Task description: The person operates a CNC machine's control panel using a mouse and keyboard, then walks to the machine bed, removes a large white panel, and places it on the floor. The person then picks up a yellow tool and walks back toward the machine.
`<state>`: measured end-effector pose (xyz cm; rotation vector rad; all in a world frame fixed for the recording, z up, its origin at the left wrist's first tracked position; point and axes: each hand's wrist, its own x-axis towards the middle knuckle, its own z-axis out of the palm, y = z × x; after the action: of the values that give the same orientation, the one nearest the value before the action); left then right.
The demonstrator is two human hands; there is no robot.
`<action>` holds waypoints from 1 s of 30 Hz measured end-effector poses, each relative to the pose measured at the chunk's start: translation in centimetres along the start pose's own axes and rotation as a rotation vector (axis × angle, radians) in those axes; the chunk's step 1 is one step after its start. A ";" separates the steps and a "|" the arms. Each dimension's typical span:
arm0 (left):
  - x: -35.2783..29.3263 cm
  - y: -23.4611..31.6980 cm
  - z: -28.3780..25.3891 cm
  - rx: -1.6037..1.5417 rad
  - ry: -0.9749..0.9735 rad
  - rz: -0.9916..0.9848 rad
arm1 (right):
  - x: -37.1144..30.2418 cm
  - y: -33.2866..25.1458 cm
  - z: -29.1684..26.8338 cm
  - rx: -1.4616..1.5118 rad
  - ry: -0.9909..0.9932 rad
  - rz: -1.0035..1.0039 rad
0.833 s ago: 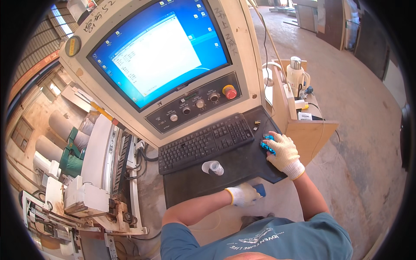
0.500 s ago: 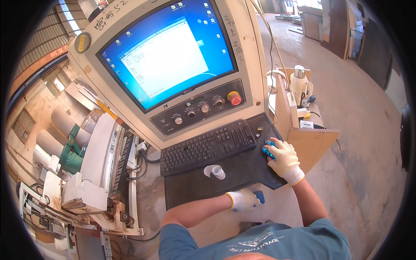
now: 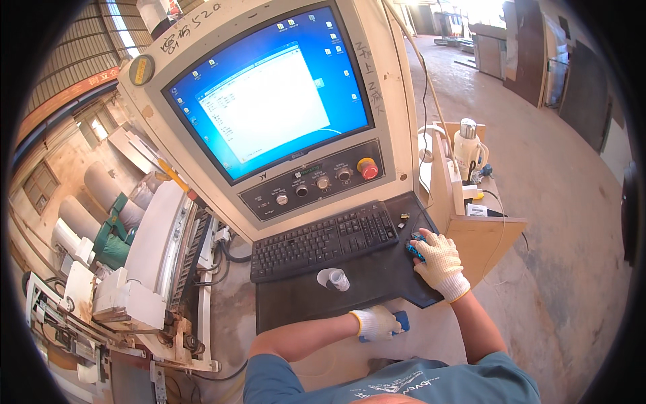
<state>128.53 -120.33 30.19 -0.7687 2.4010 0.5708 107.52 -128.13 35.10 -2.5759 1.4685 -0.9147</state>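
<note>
Cupping blue mouse, right hand — console handwriting

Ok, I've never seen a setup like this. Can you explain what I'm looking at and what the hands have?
There's no robot here: these are a person's own hands in pale knitted gloves. A fisheye camera on the head looks down, so straight edges bend. Ahead stands a beige cabinet with a lit screen and, beneath it, knobs and a red button. On the black shelf lie a black keyboard and a small pale roll. The right hand grips a blue patterned mouse. The left hand, nearer the body, holds a blue object, too covered to identify.
</note>
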 end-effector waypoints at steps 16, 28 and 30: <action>-1.2 0.6 -0.5 -0.075 0.097 0.030 | 0.0 -0.4 -0.1 0.065 0.011 -0.054; -3.0 1.6 -2.4 0.040 0.146 0.068 | 0.0 -0.3 0.2 0.067 0.017 -0.023; -3.1 1.6 -2.5 0.058 0.136 0.049 | 0.0 -0.3 0.2 0.066 0.016 -0.019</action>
<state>128.71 -119.22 34.34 -0.7474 2.5555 0.4797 107.85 -128.03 35.02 -2.5460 1.3953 -0.9717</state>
